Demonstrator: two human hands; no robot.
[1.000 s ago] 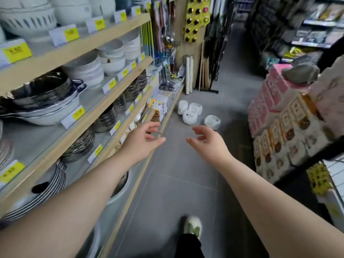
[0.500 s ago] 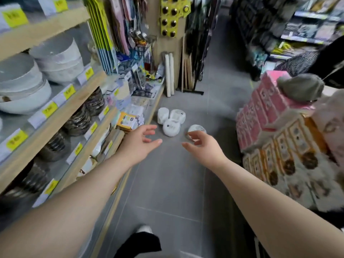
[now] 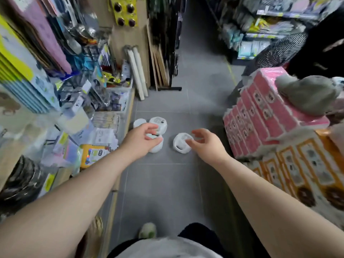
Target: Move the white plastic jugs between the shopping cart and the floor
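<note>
Several white plastic jugs stand on the grey tiled floor of the aisle. Three of them cluster by the left shelf base: one at the back left, one behind, and one in front. A single jug stands apart to the right. My left hand reaches out over the front jug of the cluster, fingers loosely curled and holding nothing. My right hand hovers beside the single jug with curved fingers, also holding nothing. No shopping cart is in view.
A wooden shelf unit packed with goods lines the left side. Stacked pink packs and orange packs crowd the right. White boards lean at the aisle's end. Another person in stripes stands at the far right. My shoe is below.
I have walked forward along the aisle, so the jugs are now close under my hands. Both hands have stretched out and dropped towards the jugs, fingers curling.
</note>
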